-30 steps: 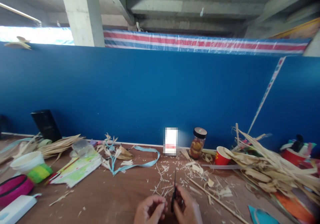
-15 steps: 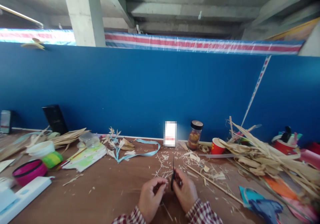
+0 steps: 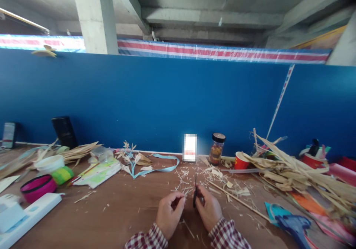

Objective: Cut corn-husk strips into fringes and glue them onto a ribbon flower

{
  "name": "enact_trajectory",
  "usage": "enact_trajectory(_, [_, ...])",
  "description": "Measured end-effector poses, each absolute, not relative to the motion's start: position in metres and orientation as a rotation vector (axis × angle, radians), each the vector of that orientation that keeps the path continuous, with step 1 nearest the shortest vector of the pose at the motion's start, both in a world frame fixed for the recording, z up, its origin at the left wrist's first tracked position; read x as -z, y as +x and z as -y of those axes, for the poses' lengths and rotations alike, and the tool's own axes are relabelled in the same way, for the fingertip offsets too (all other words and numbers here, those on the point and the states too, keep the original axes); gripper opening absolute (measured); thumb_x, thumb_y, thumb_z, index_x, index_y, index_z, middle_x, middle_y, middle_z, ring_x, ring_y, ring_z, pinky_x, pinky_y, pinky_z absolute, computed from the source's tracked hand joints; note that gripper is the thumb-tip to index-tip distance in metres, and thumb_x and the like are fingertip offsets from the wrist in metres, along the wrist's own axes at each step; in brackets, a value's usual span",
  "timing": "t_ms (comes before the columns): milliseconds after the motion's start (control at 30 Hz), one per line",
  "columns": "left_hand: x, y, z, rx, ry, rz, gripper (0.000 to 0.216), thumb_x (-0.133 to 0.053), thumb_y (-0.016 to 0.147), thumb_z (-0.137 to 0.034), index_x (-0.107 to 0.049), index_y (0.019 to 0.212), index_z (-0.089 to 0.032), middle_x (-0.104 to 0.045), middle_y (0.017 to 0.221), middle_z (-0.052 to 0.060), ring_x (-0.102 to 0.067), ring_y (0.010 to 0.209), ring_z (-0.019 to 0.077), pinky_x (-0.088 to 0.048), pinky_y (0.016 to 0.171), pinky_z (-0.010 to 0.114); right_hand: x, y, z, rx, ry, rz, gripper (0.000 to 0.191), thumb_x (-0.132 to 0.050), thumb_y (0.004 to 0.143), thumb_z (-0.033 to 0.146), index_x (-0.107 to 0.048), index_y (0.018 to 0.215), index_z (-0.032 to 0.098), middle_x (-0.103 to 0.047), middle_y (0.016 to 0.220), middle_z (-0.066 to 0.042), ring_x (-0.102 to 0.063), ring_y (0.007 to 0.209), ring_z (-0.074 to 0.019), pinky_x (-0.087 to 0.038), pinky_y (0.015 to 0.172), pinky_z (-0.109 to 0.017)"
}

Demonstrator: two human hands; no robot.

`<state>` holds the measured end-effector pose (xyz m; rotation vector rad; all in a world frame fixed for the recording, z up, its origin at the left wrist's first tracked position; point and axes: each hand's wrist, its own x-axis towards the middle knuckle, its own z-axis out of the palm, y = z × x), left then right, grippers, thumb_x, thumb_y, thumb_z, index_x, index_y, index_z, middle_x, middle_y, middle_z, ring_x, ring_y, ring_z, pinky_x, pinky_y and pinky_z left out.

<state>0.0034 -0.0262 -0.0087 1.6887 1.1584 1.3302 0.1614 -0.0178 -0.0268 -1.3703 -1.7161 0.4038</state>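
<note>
On the surface [image 3: 125, 208], scissors [image 3: 195, 194] stand between the left hand [image 3: 169, 215] and right hand [image 3: 210, 211]. Behind them a jar [image 3: 217, 149] sits left of a paper cup [image 3: 240, 161]; dried husks [image 3: 300, 174] pile at the right, a bowl [image 3: 39, 187] far left.

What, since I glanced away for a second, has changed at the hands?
Little: the view dipped, so both checked sleeves now show. The right hand still holds the black scissors, blades up; the left hand stays pinched shut beside them. Nothing taken up or let go.

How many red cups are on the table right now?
2. One red paper cup stands just right of the jar by the blue wall; a second red cup, holding tools, sits far right behind the dry strips. Others may be hidden by that pile.
</note>
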Motion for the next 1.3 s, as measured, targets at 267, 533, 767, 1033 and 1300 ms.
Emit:
enact_trajectory(267, [0.0028,0.0041,0.03,-1.292,1.719,-1.173,0.023,-0.047,0.077,-0.03,-0.062,0.069,-0.015,-0.06,0.058,0.003,-0.054,0.054,0.0129,-0.042,0.053,0.02,0.0231,0.1605,0.0165,-0.45,-1.375,1.713,0.037,-0.043,0.075,0.016,-0.054,0.109,0.02,-0.065,0.097,-0.005,-0.062,0.086,-0.0182,-0.048,0.076,-0.028])
enact_trajectory(533, [0.0026,0.0051,0.031,-1.302,1.717,-1.184,0.021,-0.048,0.075,-0.029,-0.062,0.067,-0.015,-0.057,0.054,0.001,-0.05,0.05,0.0117,-0.039,0.05,0.019,0.0228,0.1598,0.0167,-0.438,-1.362,1.722,0.039,-0.042,0.074,0.014,-0.053,0.112,0.021,-0.064,0.101,-0.005,-0.06,0.09,-0.018,-0.048,0.078,-0.029])
enact_trajectory(767, [0.0021,0.0044,0.0306,-1.33,1.736,-1.222,0.02,-0.049,0.074,-0.027,-0.061,0.066,-0.014,-0.055,0.054,0.0,-0.047,0.05,0.0105,-0.038,0.049,0.019,0.0288,0.161,0.014,-0.439,-1.349,1.715,0.04,-0.044,0.073,0.014,-0.053,0.113,0.019,-0.064,0.101,-0.005,-0.06,0.09,-0.0176,-0.048,0.078,-0.028])
enact_trajectory(1033, [0.0006,0.0042,0.0293,-1.341,1.682,-1.216,0.019,-0.05,0.073,-0.026,-0.064,0.068,-0.014,-0.06,0.056,0.002,-0.05,0.051,0.0115,-0.04,0.05,0.019,0.0243,0.1596,0.016,-0.487,-1.346,1.704,0.04,-0.043,0.075,0.015,-0.051,0.113,0.018,-0.062,0.104,-0.006,-0.059,0.092,-0.0177,-0.047,0.081,-0.028])
enact_trajectory(1300, [0.0048,0.0037,0.0271,-1.341,1.703,-1.244,0.019,-0.05,0.073,-0.026,-0.065,0.069,-0.014,-0.059,0.055,0.001,-0.048,0.05,0.0113,-0.039,0.05,0.02,0.0275,0.1607,0.015,-0.48,-1.364,1.698,0.039,-0.045,0.073,0.015,-0.053,0.112,0.019,-0.064,0.099,-0.005,-0.06,0.087,-0.0183,-0.048,0.076,-0.029])
